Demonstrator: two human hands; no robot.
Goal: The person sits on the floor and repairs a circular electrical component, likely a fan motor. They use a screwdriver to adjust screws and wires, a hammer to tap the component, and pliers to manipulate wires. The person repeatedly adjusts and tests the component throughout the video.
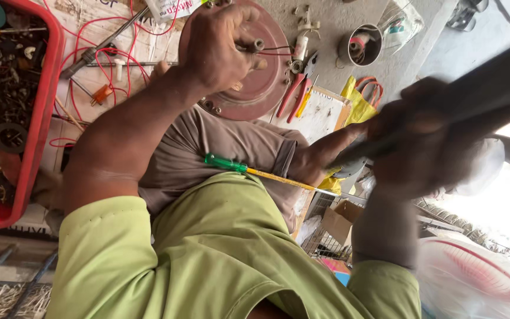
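One reddish-brown round metal disc (pixel 255 77) lay on the floor beside one red tray (pixel 45 106) of small parts and one pair of red pliers (pixel 293 88). The left hand (pixel 219 47) pinched a small cylinder (pixel 257 45) above the disc. The right hand (pixel 420 142), blurred, was clenched on a dark bar (pixel 479 100). One green-handled screwdriver (pixel 249 170) lay across the lap.
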